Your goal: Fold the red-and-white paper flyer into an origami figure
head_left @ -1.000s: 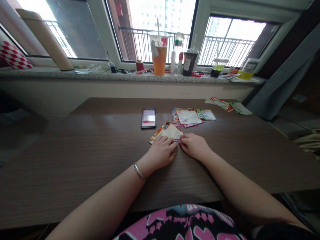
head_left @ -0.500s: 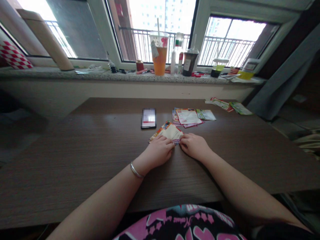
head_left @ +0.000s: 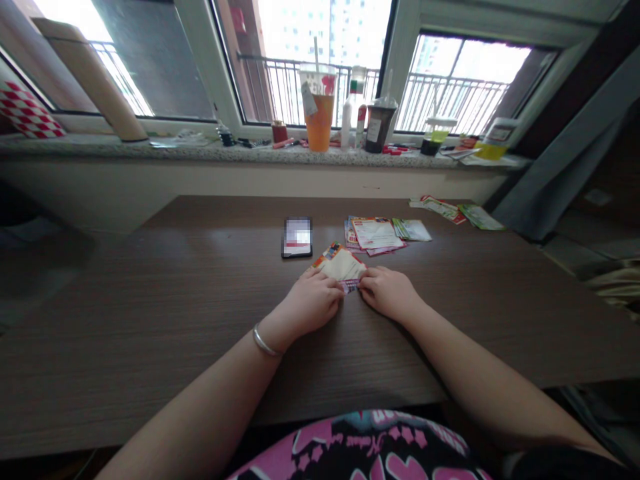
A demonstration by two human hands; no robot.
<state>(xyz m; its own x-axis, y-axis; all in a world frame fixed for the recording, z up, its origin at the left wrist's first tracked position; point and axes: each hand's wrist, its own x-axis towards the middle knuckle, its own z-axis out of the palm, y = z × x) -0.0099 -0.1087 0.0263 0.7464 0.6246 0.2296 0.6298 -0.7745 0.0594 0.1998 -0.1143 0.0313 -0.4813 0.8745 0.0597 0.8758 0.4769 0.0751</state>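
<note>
A colourful printed leaflet (head_left: 342, 264), partly folded so its pale underside shows, lies on the brown wooden table (head_left: 150, 300). My left hand (head_left: 311, 301) presses on its near left part with curled fingers. My right hand (head_left: 386, 291) pinches its near right corner, fingers closed. The two hands nearly touch over the paper's near edge, which they hide. A silver bangle (head_left: 262, 341) circles my left wrist.
A phone (head_left: 297, 237) lies flat just beyond the leaflet. A stack of more leaflets (head_left: 377, 233) sits behind right, with others (head_left: 453, 210) at the far right. The windowsill (head_left: 200, 152) holds an orange drink cup (head_left: 319, 110), bottles and other cups.
My left hand has slid left and back a little, drawing the leaflet's left part in; less of the orange side shows. My right hand has stayed put.
</note>
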